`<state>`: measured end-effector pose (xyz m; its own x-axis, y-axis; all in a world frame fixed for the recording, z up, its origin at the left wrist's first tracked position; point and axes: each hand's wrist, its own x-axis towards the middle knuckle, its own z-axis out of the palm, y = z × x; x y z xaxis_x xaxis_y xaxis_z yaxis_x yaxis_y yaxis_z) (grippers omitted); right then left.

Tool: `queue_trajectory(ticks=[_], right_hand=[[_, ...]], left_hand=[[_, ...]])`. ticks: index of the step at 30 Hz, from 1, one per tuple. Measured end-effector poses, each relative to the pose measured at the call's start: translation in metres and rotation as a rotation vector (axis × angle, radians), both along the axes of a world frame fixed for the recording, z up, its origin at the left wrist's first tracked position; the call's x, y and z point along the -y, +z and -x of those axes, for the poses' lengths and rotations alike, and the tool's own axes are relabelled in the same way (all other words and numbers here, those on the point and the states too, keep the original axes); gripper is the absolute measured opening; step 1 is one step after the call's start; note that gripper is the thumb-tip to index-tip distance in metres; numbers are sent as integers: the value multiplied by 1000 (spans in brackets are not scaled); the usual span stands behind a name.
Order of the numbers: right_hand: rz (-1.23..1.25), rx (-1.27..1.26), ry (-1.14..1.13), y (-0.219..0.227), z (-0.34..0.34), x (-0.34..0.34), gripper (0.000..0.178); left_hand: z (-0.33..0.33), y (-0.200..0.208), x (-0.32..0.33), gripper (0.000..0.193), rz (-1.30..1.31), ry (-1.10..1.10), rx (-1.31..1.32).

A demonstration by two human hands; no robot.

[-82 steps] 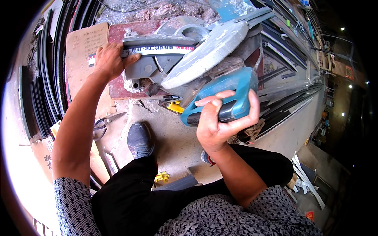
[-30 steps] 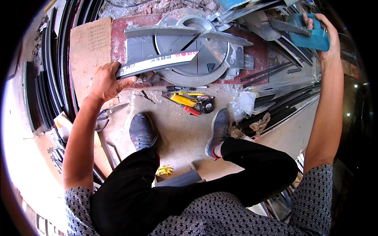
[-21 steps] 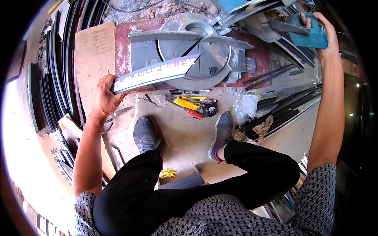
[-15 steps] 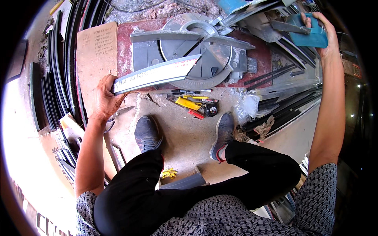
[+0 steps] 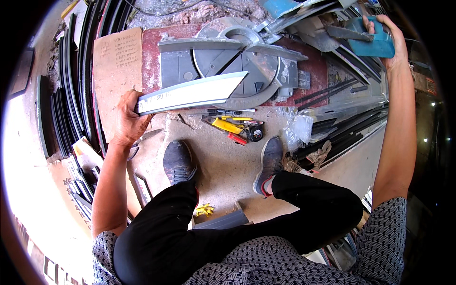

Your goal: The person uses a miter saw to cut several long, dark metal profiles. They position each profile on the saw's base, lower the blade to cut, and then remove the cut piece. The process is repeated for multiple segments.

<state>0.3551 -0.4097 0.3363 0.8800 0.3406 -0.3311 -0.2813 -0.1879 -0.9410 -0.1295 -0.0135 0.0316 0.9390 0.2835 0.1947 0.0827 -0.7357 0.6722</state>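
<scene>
My left hand [image 5: 127, 116] is closed round the near-left end of a white profile strip [image 5: 194, 91]. Its right end is cut at a slant and reaches over the front of the mitre saw's grey round table [image 5: 218, 64], apparently above it. My right hand [image 5: 394, 42] grips the teal handle [image 5: 371, 43] of the saw, up at the far right. The saw head is raised, and its blade guard [image 5: 313, 33] stands to the right of the grey fence [image 5: 199, 44].
On the floor before the saw lie a yellow utility knife [image 5: 227, 125], a black tape measure [image 5: 255, 131] and markers. Long dark profiles [image 5: 71, 90] lie at the left, more [image 5: 342, 128] at the right. A glove [image 5: 319, 154] rests by my right shoe [image 5: 270, 159].
The strip's slanted end has swung slightly toward me and to the right, and its face has turned a little. My right hand stays on the saw handle.
</scene>
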Motion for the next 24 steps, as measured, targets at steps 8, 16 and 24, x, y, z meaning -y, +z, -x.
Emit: queue_trajectory(ticks=[8,16,24], right_hand=[[-11,-1,-19,0,-2,1,42],[-26,11,64,-1,-3,6,39],[7,50,-2,-2,0,0,36]], left_hand=[[-4,5,1,38,-37,17,58],[-4,8,1,36,-46,27,81],[-7,15,3,34,-79,39,118]])
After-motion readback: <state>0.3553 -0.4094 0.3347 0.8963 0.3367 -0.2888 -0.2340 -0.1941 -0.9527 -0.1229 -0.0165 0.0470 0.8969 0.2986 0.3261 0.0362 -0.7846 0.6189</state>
